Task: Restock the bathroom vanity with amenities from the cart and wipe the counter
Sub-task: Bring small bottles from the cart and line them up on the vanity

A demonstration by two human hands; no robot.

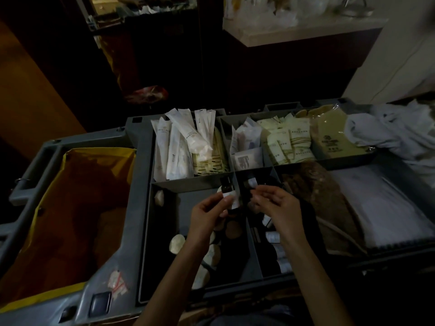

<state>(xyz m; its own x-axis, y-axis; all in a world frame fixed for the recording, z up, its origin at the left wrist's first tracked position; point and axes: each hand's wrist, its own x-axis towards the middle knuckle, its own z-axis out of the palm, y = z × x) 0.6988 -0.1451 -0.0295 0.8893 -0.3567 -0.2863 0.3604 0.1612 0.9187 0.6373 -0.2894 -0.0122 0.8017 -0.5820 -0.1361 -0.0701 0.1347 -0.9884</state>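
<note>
- Print was seen on nearly every packet in the cart tray (143, 208), but none of it could be read in the dim, blurred frame.
- Long white sachets (181, 142) at upper centre were marked with a short vertical line of text and a small emblem.
- Cream packets (289, 142), right of centre, were bundled with bands and stamped with a dark line of characters.
- Tan packets (329, 135) further right were printed with a round logo above two short lines.
- A small white sachet (244, 158) was marked with a grey block of fine print.
- A small dark bottle (227, 191) with a white label was held upright just above the tray's centre divider, pinched between the thumb and fingers of the left hand (209, 212). Its label text could not be made out.
- A second bottle (250, 183), also dark and white-labelled, was gripped at the fingertips of the right hand (275, 205), just beside the first.
- Both forearms were extended up from the lower edge of the frame, and the hands were brought close together, palms turned inward.
- Round white soaps (177, 243) were scattered in the compartment below the left hand.
- A yellow bag (70, 196) was hung at the left of the frame.
- The vanity counter (306, 31) was seen at upper right.
</note>
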